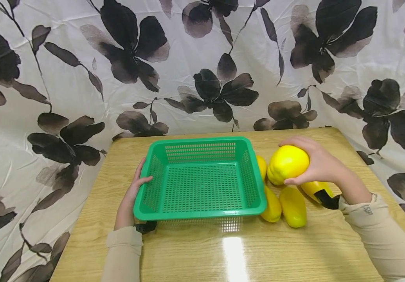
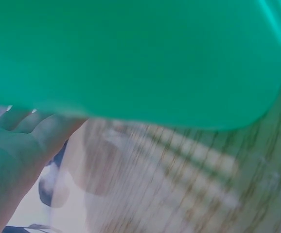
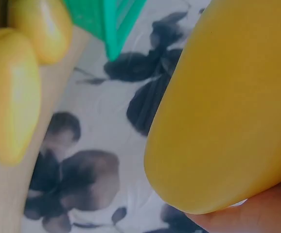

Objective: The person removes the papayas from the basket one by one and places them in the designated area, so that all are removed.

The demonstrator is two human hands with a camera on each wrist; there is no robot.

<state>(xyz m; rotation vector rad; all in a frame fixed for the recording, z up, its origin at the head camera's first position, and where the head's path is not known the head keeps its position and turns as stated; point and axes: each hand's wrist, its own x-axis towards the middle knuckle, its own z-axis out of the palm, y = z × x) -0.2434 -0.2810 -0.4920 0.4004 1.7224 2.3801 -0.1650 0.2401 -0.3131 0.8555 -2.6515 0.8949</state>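
A green plastic basket [image 1: 202, 213] with perforated walls and floor stands in the middle of the table. My left hand [image 1: 133, 196] grips its left side, thumb over the rim and fingers along the outer wall. In the left wrist view the basket's wall [image 2: 145, 63] fills the upper part, with the hand [image 2: 24, 150] beside it. My right hand [image 1: 320, 162] holds a large, smooth yellow fruit [image 1: 289, 162] to the right of the basket, fingers over its far side and thumb on its near side. Close up, the held fruit [image 3: 233, 111] looks long and rounded.
Several mango-shaped yellow fruits, among them one at the front [image 1: 294, 207] and one against the basket [image 1: 272, 205], lie right of the basket. Another fruit [image 1: 316, 190] lies under the right wrist. A floral cloth [image 1: 209, 70] hangs behind the wooden table [image 1: 188, 254].
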